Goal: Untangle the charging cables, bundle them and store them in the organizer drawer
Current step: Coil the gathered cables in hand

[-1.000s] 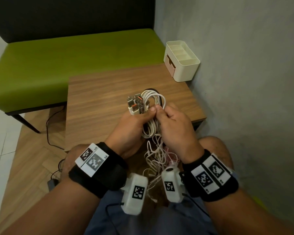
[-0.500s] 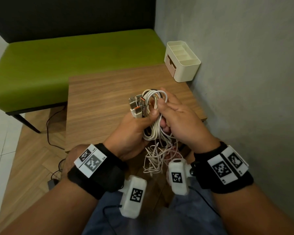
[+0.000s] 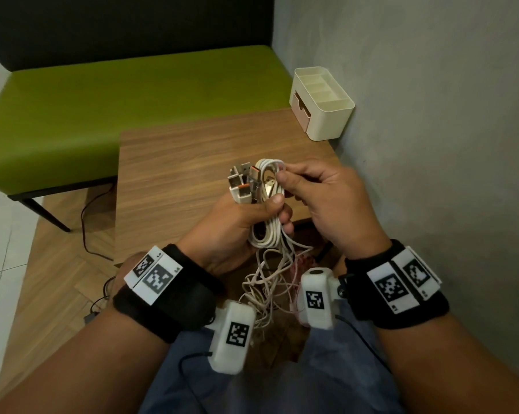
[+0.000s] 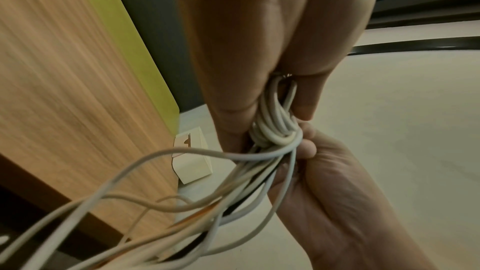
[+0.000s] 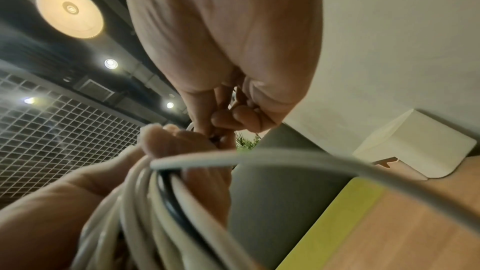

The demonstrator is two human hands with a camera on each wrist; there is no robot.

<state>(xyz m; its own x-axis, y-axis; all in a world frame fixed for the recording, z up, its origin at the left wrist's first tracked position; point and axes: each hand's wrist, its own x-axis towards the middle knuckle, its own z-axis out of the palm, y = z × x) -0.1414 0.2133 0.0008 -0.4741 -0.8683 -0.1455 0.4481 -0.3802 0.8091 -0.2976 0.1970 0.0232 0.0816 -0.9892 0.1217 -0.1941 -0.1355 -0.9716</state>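
Note:
My left hand (image 3: pixel 246 216) grips a bundle of white charging cables (image 3: pixel 267 231) above the near edge of the wooden table (image 3: pixel 186 162). Several USB plugs (image 3: pixel 243 180) stick up from the top of the fist. My right hand (image 3: pixel 285 177) pinches one white strand at the top of the looped bundle. Loose cable tails (image 3: pixel 270 282) hang tangled below the hands toward my lap. In the left wrist view the looped cables (image 4: pixel 275 124) sit under my thumb. The right wrist view shows white cables and one black cable (image 5: pixel 176 198) running across the fingers. The cream organizer (image 3: pixel 321 103), with its pink drawer front closed, stands at the table's far right corner.
A green bench (image 3: pixel 126 94) runs behind the table, against a dark backrest. A grey wall (image 3: pixel 431 144) closes the right side next to the organizer. A black cord (image 3: pixel 88 222) lies on the wooden floor at the left.
My right hand has moved up from the middle of the bundle to its top loop, pinching a strand there. The left hand keeps its grip, with the plugs still upright.

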